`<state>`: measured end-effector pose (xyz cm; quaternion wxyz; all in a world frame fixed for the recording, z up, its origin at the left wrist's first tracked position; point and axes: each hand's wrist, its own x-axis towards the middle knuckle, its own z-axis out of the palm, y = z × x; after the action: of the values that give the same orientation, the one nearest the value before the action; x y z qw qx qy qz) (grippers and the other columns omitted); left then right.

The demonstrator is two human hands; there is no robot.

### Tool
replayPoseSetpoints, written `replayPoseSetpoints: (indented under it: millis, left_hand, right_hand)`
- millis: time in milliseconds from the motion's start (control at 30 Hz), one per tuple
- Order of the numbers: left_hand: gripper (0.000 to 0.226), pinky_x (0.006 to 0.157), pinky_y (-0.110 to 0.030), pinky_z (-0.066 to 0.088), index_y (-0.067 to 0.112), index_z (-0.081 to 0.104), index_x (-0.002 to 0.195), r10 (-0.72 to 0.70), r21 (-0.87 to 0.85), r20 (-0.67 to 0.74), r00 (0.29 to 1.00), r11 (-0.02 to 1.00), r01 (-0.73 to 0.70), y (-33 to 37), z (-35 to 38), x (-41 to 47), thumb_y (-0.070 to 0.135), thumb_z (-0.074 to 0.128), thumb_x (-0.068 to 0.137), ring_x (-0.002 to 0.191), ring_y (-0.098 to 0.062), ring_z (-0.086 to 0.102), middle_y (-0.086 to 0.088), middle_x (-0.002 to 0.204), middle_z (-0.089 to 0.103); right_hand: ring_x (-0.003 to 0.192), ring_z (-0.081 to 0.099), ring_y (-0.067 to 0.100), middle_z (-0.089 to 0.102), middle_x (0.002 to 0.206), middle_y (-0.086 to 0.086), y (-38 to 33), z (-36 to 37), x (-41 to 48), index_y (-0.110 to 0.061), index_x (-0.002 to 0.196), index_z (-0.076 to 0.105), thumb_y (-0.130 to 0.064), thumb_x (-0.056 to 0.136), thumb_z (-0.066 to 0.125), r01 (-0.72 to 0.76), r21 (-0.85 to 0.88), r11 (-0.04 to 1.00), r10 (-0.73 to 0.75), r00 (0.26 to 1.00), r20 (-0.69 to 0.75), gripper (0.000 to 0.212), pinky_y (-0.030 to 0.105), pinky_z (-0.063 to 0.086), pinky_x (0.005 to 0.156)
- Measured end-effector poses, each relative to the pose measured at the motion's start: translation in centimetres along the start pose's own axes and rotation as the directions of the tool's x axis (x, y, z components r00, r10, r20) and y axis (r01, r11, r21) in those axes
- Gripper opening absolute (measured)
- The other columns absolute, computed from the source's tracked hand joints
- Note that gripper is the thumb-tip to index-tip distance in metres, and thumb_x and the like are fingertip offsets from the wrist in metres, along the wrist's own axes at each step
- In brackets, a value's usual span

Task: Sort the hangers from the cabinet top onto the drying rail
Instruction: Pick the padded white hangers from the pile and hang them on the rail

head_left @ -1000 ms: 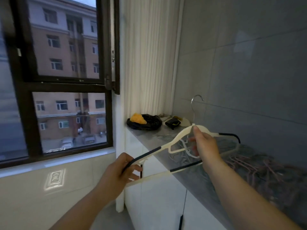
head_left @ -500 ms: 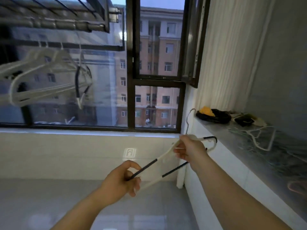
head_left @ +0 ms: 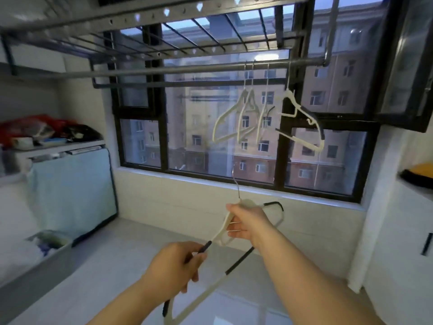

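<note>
A cream hanger [head_left: 239,265] with black grip sections and a metal hook stretches between both my hands, low in the middle. My left hand [head_left: 174,266] grips its black-sleeved left arm. My right hand [head_left: 248,225] holds its neck, just below the upright hook. The grey drying rail [head_left: 199,68] runs across the window above. Several cream hangers [head_left: 246,118] hang from its right part, the rightmost one [head_left: 302,123] a little apart. The cabinet top [head_left: 417,178] shows only at the right edge.
An overhead metal rack [head_left: 164,36] sits above the rail. A black-framed window [head_left: 281,127] fills the far wall, with an open sash at the right. A blue cloth [head_left: 70,188] drapes a cluttered shelf at the left; a grey bin [head_left: 50,249] stands below.
I have turned left from the cabinet toward the window and rail, carrying the hanger away in both hands. The rail and hung hangers now sit ahead.
</note>
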<state>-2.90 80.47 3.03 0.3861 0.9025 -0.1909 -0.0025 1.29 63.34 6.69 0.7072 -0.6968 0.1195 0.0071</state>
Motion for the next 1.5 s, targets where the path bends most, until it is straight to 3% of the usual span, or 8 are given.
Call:
replayPoseSetpoints:
  millis: [200, 433, 600, 800, 967, 1133, 1367, 1500]
  left_hand:
    - [0.019, 0.050, -0.011, 0.046, 0.040, 0.053, 0.078, -0.086, -0.032, -0.123, 0.989, 0.996, 0.083, -7.1, -8.1, -3.2, 0.027, 0.048, 0.091, 0.042, -0.001, 0.056, 0.009, 0.055, 0.064]
    - [0.016, 0.081, -0.021, 0.048, 0.040, 0.054, 0.076, 0.016, -0.040, -0.124, 0.992, 0.999, -0.021, -11.4, -14.3, -0.4, 0.033, 0.049, 0.090, 0.081, 0.001, 0.064, 0.013, 0.075, 0.067]
    - [0.024, 0.062, -0.003, 0.044, 0.034, 0.057, 0.074, 0.091, -0.022, -0.203, 0.975, 0.995, -0.098, -13.5, -18.3, 4.5, 0.016, 0.054, 0.089, 0.070, 0.010, 0.061, 0.012, 0.074, 0.066]
    - [0.017, 0.078, -0.026, 0.043, 0.031, 0.061, 0.095, 0.149, 0.091, -0.334, 0.931, 0.988, -0.125, -13.5, -23.3, 13.7, 0.018, 0.050, 0.091, 0.087, -0.013, 0.059, 0.008, 0.096, 0.063]
    - [0.028, 0.085, -0.034, 0.045, 0.021, 0.059, 0.116, 0.283, 0.180, -0.439, 0.853, 0.957, -0.225, -10.4, -27.0, 21.6, 0.017, 0.048, 0.092, 0.105, -0.026, 0.058, -0.007, 0.121, 0.061]
    - [0.036, 0.087, -0.043, 0.045, 0.018, 0.048, 0.128, 0.502, 0.323, -0.464, 0.730, 0.863, -0.388, -5.9, -29.4, 28.9, 0.015, 0.045, 0.092, 0.103, -0.031, 0.055, -0.012, 0.130, 0.052]
    - [0.060, 0.113, -0.043, 0.013, 0.015, 0.023, 0.143, 0.709, 0.592, -0.432, 0.557, 0.689, -0.417, -0.3, -32.5, 38.4, 0.021, 0.050, 0.090, 0.139, -0.029, 0.020, -0.010, 0.151, 0.024]
    - [0.059, 0.115, -0.046, 0.001, 0.020, 0.022, 0.143, 0.730, 0.654, -0.365, 0.578, 0.643, -0.399, 1.1, -33.5, 42.3, 0.034, 0.045, 0.091, 0.141, -0.027, 0.016, -0.009, 0.150, 0.027]
  right_hand:
    - [0.056, 0.058, 0.017, 0.059, 0.067, 0.009, -1.4, 12.7, 0.2, -0.010, 0.073, 0.048, -0.007, 0.089, 0.051, 0.012, -0.114, 0.993, 0.001, 0.994, 0.109, 0.017, 0.027, 0.052, 0.052]
    - [0.052, 0.056, 0.018, 0.056, 0.064, 0.011, -6.4, 16.9, 3.5, 0.001, 0.103, 0.051, -0.007, 0.090, 0.047, 0.133, -0.270, 0.954, -0.162, 0.983, -0.087, 0.015, 0.031, 0.051, 0.047]
    - [0.071, 0.058, 0.028, 0.065, 0.093, 0.026, -10.1, 16.8, 6.6, 0.009, 0.108, 0.055, 0.001, 0.090, 0.047, 0.202, -0.639, 0.742, -0.384, 0.910, -0.158, 0.022, 0.048, 0.055, 0.077]
    - [0.092, 0.064, 0.037, 0.064, 0.105, 0.024, -16.3, 15.5, 9.8, 0.001, 0.109, 0.058, 0.002, 0.089, 0.049, 0.118, -0.786, 0.606, -0.459, 0.860, -0.225, 0.022, 0.045, 0.055, 0.083]
    - [0.090, 0.063, 0.034, 0.064, 0.100, 0.018, -19.4, 13.5, 11.0, -0.005, 0.108, 0.057, -0.003, 0.091, 0.046, 0.092, -0.870, 0.484, -0.623, 0.735, -0.269, 0.020, 0.046, 0.054, 0.083]
    - [0.085, 0.065, 0.034, 0.065, 0.096, 0.019, -21.8, 11.2, 11.6, -0.005, 0.102, 0.055, -0.004, 0.090, 0.050, 0.005, -0.849, 0.528, -0.655, 0.638, -0.404, 0.013, 0.047, 0.055, 0.081]
    - [0.089, 0.064, 0.034, 0.063, 0.101, 0.017, -25.1, 10.8, 13.5, -0.006, 0.109, 0.051, -0.004, 0.091, 0.048, -0.137, -0.832, 0.538, -0.649, 0.562, -0.513, 0.019, 0.044, 0.055, 0.080]
    - [0.096, 0.062, 0.034, 0.062, 0.107, 0.020, -27.0, 11.4, 15.5, -0.001, 0.112, 0.050, -0.001, 0.090, 0.046, -0.198, -0.817, 0.542, -0.633, 0.543, -0.552, 0.022, 0.046, 0.052, 0.087]
